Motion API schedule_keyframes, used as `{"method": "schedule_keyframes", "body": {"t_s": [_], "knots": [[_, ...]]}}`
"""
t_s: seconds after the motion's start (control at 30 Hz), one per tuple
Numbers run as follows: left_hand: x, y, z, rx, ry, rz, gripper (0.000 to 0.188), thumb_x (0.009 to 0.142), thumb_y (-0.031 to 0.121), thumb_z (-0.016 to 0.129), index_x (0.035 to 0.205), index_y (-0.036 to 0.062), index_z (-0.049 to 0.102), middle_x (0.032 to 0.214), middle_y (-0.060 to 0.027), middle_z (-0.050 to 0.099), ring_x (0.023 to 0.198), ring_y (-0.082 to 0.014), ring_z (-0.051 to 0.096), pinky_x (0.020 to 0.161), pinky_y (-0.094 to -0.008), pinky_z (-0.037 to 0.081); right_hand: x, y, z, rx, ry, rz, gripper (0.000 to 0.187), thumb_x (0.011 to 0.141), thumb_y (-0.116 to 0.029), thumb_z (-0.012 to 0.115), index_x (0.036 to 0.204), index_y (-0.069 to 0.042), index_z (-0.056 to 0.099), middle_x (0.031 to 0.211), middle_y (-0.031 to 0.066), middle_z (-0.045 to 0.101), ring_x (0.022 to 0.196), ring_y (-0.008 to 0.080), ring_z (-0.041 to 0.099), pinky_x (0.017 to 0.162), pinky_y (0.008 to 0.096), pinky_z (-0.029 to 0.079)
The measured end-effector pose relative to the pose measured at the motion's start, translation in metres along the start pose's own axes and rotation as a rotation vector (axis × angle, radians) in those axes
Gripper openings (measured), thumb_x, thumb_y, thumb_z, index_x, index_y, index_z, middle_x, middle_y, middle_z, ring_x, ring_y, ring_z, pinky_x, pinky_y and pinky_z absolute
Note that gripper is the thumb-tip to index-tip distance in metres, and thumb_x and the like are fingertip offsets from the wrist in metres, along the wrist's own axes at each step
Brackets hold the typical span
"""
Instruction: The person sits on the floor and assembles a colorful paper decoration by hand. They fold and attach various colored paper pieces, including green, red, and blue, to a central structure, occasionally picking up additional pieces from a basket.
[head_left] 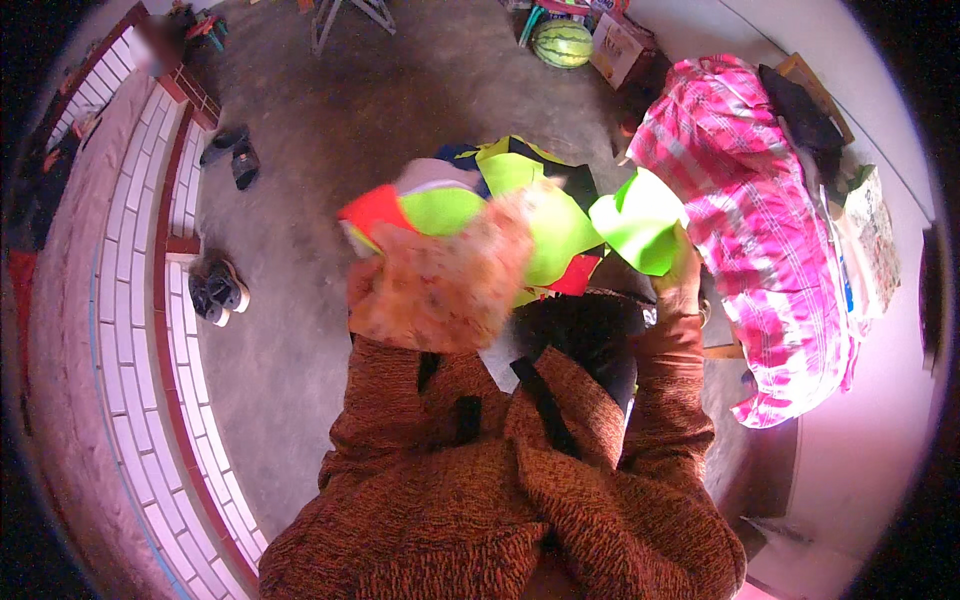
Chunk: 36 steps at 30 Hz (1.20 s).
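Observation:
My left hand (pixel 362 284) is closed at the side of a peach-orange mottled cloth (pixel 450 285), blurred by motion, which covers most of its fingers. My right hand (pixel 681 275) pinches a bright lime-green piece of fabric (pixel 637 222), lifted to the right of the other pieces. Between and beyond my hands lies a heap of fabric pieces (pixel 545 225) in neon yellow-green, red, navy and black. An orange-red piece (pixel 376 216) shows at the heap's left side. A black fuzzy item (pixel 580 330) sits close to my lap, its kind unclear.
Pink plaid cloth (pixel 745 220) drapes over something along the right wall. A watermelon (pixel 562 44) sits at the back beside a cardboard box (pixel 622 50). Dark shoes (pixel 219 291) stand on the concrete floor (pixel 290 400) near a white-tiled ledge (pixel 135 330) on the left.

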<state>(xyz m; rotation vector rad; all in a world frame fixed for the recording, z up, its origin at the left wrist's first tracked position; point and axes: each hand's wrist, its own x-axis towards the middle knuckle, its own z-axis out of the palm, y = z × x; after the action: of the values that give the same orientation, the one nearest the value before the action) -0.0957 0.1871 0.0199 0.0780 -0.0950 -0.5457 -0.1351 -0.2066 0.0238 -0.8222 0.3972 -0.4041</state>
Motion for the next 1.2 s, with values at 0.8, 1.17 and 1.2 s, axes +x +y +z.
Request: {"method": "schedule_keyframes", "body": {"t_s": [0.8,1.17,1.2], "knots": [[0.009,0.003,0.0,-0.14,-0.167,0.021,0.057,0.085,0.038,0.045,0.129,0.0013,0.042,0.127,-0.0152,0.049,0.116,-0.0302,0.048,0.103,-0.0427,0.035,0.05,0.1,0.071,-1.634,-0.65,-0.816,0.051,0.088,-0.026,0.052,0.135,-0.012,0.038,0.132,0.0189,0.043,0.124,0.0346,0.038,0.103,0.044,0.028],[0.005,-0.017,0.003,-0.018,0.032,-0.032,0.056,0.085,0.037,0.048,0.128,0.0028,0.042,0.124,-0.0159,0.051,0.113,-0.0309,0.051,0.098,-0.045,0.039,0.034,0.114,0.061,-1.814,-0.455,-0.759,0.06,0.087,-0.044,0.051,0.139,-0.021,0.033,0.14,0.017,0.034,0.127,0.0363,0.032,0.104,0.0507,0.021],[0.004,-0.018,0.003,-0.069,-0.015,-0.08,0.056,0.085,0.037,0.048,0.128,0.0027,0.043,0.124,-0.0159,0.052,0.113,-0.0309,0.051,0.098,-0.0448,0.039,0.029,0.114,0.061,-1.828,-0.431,-0.795,0.06,0.087,-0.044,0.051,0.139,-0.021,0.033,0.14,0.0172,0.033,0.127,0.0365,0.032,0.104,0.0507,0.021]]}}
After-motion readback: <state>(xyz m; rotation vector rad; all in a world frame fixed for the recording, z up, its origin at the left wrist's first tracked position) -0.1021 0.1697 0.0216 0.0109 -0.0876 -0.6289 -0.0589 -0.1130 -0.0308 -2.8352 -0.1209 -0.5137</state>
